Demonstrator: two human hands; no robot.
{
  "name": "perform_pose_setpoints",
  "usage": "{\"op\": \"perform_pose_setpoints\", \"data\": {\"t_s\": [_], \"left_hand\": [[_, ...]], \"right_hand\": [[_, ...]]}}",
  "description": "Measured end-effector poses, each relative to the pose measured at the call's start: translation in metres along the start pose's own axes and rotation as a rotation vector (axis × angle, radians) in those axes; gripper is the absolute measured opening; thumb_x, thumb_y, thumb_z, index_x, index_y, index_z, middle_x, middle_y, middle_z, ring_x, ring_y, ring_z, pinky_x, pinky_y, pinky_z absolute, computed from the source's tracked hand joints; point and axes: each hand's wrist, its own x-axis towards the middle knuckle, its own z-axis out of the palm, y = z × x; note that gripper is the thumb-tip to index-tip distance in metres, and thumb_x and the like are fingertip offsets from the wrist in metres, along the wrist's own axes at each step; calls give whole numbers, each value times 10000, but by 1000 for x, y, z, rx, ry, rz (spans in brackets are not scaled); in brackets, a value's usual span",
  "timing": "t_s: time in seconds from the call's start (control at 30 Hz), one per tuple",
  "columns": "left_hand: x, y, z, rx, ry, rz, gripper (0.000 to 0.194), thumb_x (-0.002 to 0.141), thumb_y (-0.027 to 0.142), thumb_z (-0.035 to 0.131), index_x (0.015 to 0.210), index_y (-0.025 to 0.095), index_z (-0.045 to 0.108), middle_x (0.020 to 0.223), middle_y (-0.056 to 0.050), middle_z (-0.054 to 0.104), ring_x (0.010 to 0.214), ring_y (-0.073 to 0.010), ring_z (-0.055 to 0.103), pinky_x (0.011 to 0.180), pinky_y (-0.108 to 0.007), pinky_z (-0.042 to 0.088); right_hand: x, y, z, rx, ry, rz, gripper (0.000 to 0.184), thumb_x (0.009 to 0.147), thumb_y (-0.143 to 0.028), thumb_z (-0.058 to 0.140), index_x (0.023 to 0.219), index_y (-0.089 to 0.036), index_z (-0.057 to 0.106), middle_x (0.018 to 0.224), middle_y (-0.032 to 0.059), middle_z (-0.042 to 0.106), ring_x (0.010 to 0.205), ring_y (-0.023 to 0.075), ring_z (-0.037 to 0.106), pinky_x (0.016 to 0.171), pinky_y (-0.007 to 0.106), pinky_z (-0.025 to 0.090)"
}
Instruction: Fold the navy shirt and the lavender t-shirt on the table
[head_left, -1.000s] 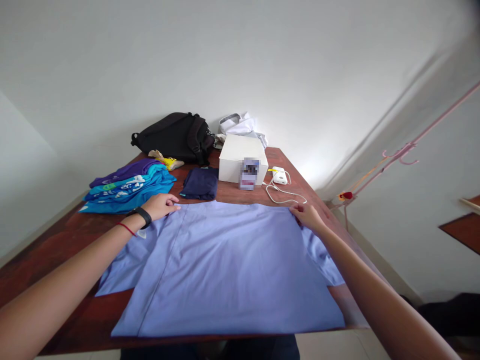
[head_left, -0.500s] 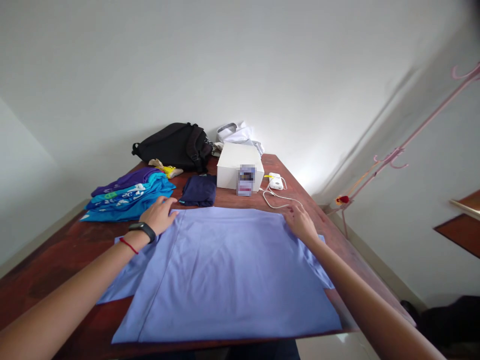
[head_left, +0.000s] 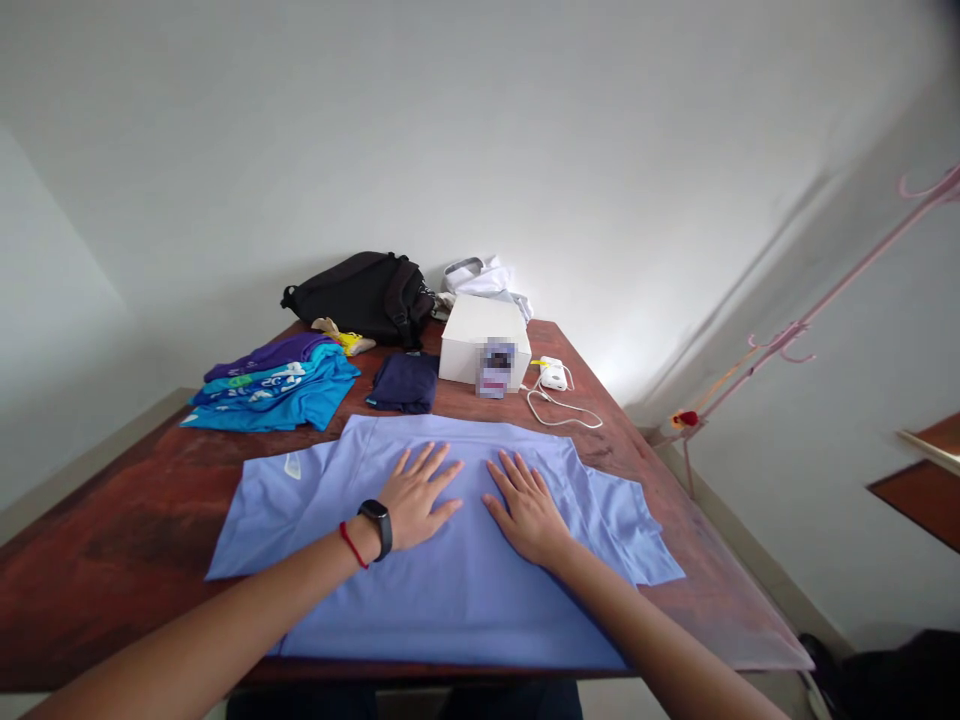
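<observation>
Blue shirt (head_left: 465, 615): your left hand (head_left: 418, 503) and right hand (head_left: 531, 512) flat on it, fingers spread, gripping nothing. Box (head_left: 486, 318), twelve o'clock: label (head_left: 496, 368) blurred. Clothes (head_left: 326, 385), ten: print (head_left: 287, 373) unreadable.

Around the left wrist (head_left: 367, 538), a black band (head_left: 385, 543) was worn, topped by a dark face (head_left: 373, 512) shaped like a rounded rectangle. Just beside it, on the forearm side, a thin red cord (head_left: 351, 546) was looped. Both forearms (head_left: 225, 617) were left uncovered. Lower down, the legs (head_left: 510, 700) were clothed in dark fabric.
</observation>
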Motion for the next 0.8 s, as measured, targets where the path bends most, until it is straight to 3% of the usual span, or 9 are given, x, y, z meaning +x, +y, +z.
{"op": "perform_pose_setpoints", "data": {"t_s": [0.2, 0.33, 0.57, 0.8], "left_hand": [[-43, -52, -18, 102, 15, -212, 597, 992, 578, 428, 1525, 310, 446, 1626, -82, 333, 1478, -401, 306, 1149, -652, 251], [-75, -70, -21, 153, 49, -169, 583, 997, 571, 424, 1526, 326, 439, 1621, -74, 345, 1470, -385, 334, 1145, -602, 303], [-162, -54, -37, 304, 123, -68, 609, 1010, 490, 454, 1583, 385, 275, 1636, -22, 314, 1468, -302, 369, 1167, -504, 335], [-227, -39, -40, 316, 100, -229, 679, 956, 552, 479, 1582, 395, 271, 1625, 6, 324, 1463, -316, 379, 1154, -513, 374]], "right_hand": [[-40, 37, -1, -63, 35, 85, 602, 1033, -587, 310, 1581, -338, 306, 1668, 18, 229, 1544, 293, 178, 1227, 543, 237], [-63, 52, 0, -92, 53, 146, 595, 1031, -594, 303, 1579, -362, 292, 1672, -1, 213, 1538, 294, 201, 1212, 556, 267], [-103, 61, 6, -63, 129, 186, 598, 1019, -590, 338, 1557, -330, 370, 1653, 14, 275, 1528, 291, 239, 1221, 545, 263], [-133, 68, 10, -47, 192, 210, 562, 1015, -554, 381, 1524, -322, 441, 1635, 32, 319, 1514, 320, 273, 1192, 580, 307]]}}
